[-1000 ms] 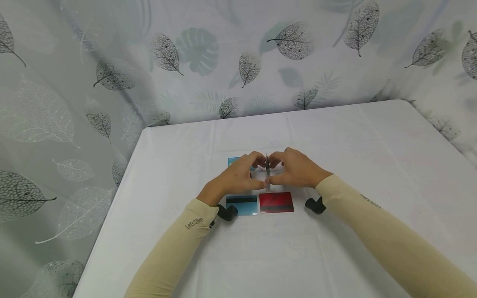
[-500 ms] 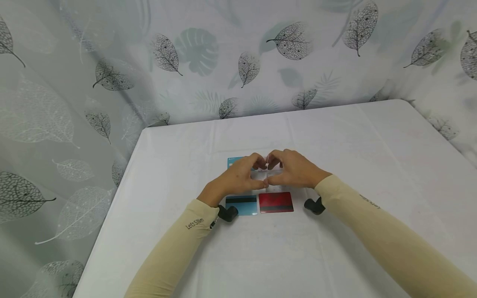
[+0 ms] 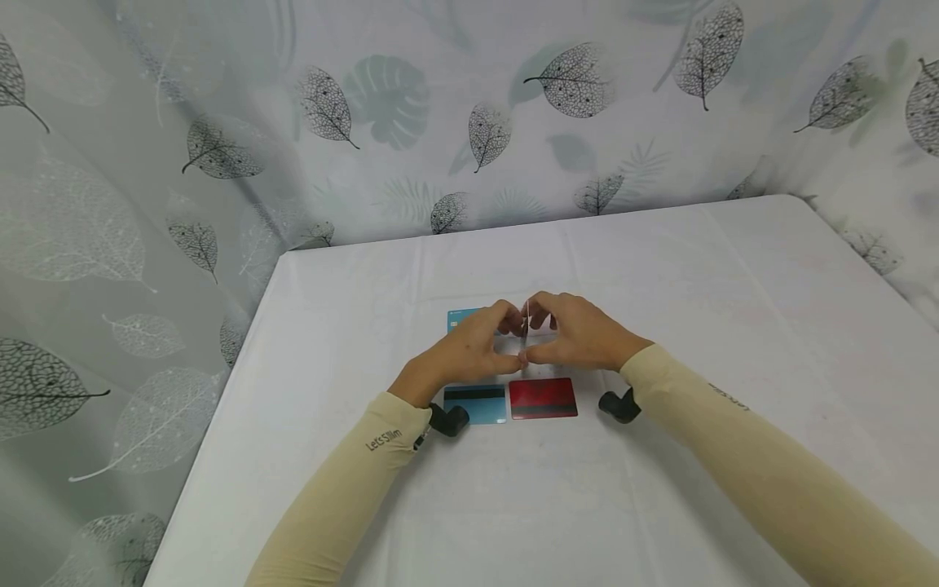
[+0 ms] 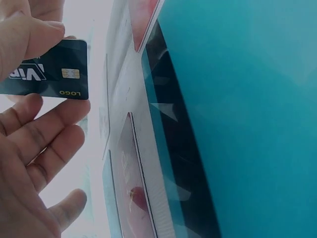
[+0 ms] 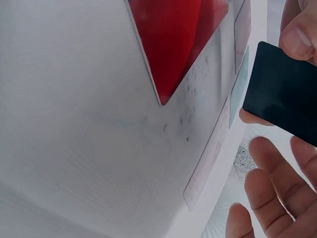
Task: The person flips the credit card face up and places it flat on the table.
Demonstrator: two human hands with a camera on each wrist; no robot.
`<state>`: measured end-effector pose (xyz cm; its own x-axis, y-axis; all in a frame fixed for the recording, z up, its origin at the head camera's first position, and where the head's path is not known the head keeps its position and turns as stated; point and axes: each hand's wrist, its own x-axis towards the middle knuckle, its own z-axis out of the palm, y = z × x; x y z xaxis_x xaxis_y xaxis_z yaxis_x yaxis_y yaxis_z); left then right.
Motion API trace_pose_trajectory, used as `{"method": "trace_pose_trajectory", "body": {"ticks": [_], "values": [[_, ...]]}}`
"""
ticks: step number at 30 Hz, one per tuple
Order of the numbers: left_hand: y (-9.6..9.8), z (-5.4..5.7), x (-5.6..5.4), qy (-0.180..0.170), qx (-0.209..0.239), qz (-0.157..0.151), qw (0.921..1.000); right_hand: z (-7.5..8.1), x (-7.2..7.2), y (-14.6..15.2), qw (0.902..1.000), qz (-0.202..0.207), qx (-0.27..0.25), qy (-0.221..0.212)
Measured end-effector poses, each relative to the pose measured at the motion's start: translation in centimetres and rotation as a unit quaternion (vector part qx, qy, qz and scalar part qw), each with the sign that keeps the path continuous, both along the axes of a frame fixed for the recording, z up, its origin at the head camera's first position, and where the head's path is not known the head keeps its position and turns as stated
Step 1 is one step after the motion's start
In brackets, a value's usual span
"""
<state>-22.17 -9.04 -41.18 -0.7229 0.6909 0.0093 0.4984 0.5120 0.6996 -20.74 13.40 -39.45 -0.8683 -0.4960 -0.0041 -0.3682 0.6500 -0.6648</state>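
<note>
Between both hands a dark bank-style card [image 3: 526, 319] stands on edge above the table, seen almost edge-on in the head view. My left hand [image 3: 469, 346] pinches it from the left, thumb at the near end and fingers at the far end. From the other side my right hand [image 3: 583, 333] grips it the same way. In the left wrist view the card's face [image 4: 54, 62] shows a chip, "Vip" and "LOGO", upside down. Its plain dark back [image 5: 282, 89] faces the right wrist view.
Nearer the body lie a blue card [image 3: 477, 405] with a black stripe and a red card [image 3: 544, 398]. A light-blue card [image 3: 458, 318] lies partly under the left hand. Pale pinkish cards [image 4: 131, 183] lie beyond. Leaf-print cloth [image 3: 389, 98] hangs behind the white table [image 3: 352, 326].
The dark card has turned slightly between the fingers: some of its dark face showed first, then only a thin edge, and now it leans a little. The hands have barely shifted.
</note>
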Motion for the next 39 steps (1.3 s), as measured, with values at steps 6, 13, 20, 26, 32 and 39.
{"method": "trace_pose_trajectory", "body": {"ticks": [6,13,20,26,32,39], "values": [[0.0,0.1,0.0,0.03,-0.03,-0.002,0.9991,0.0,0.0,0.2,0.9999,0.001,-0.003,0.014],[0.0,-0.1,-0.1,0.051,-0.049,-0.002,0.9975,-0.2,-0.1,0.6,0.9999,-0.002,-0.004,0.016],[0.0,0.0,0.0,0.071,-0.071,0.002,0.995,-0.2,-0.1,1.0,0.9995,-0.013,0.014,0.023],[0.0,0.1,0.1,0.088,-0.082,0.001,0.9928,-0.2,-0.1,1.2,0.9993,-0.017,0.022,0.026],[-0.1,-0.1,0.0,0.102,-0.087,-0.004,0.991,-0.3,-0.2,1.3,0.9985,-0.014,0.034,0.039],[-0.1,-0.1,0.0,0.107,-0.1,0.0,0.9892,-0.5,-0.3,1.4,0.997,-0.004,0.052,0.058]]}}
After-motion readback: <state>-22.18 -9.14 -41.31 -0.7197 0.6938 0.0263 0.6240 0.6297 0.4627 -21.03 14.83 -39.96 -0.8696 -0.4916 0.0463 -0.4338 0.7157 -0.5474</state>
